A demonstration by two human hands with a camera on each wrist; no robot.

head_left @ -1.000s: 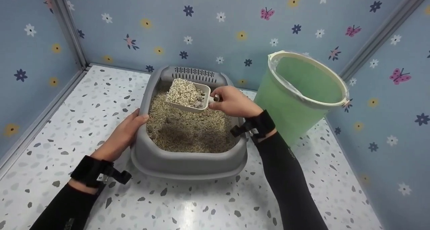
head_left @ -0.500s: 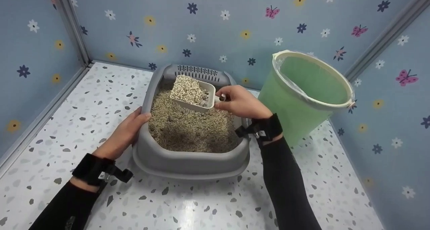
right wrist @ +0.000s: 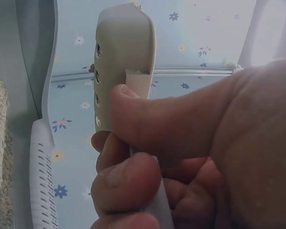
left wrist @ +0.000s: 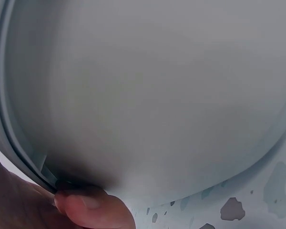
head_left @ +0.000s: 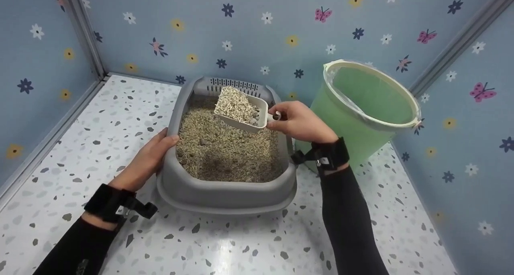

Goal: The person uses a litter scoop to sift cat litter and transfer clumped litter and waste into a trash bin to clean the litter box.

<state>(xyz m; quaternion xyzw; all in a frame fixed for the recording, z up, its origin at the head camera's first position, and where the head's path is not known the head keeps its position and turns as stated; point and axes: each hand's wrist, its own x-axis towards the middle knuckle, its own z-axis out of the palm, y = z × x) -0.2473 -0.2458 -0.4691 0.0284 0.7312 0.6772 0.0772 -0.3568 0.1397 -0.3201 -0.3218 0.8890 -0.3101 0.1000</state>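
Note:
My right hand [head_left: 299, 120] grips the handle of a cream litter scoop [head_left: 263, 106], its thumb pressed along the handle in the right wrist view. Pale litter pellets [head_left: 233, 104] are heaped in the scoop, with a few greyish lumps near the handle end. The scoop is above the back right part of a grey litter box [head_left: 241, 194]. Brownish litter [head_left: 225, 150] covers the floor of the box, darker toward the front. With its thumb over the left rim, my left hand [head_left: 150, 156] holds the box; its fingertips show against the grey wall in the left wrist view.
A green bin [head_left: 345, 134] with a cream rim and a clear liner stands just right of the litter box. Blue flowered panels [head_left: 257, 34] enclose the back and both sides. The floor [head_left: 225, 243] is white with grey speckles.
My right hand has carried the loaded scoop to the right and slightly toward the back, closer to the green bin. My left hand stays on the box rim.

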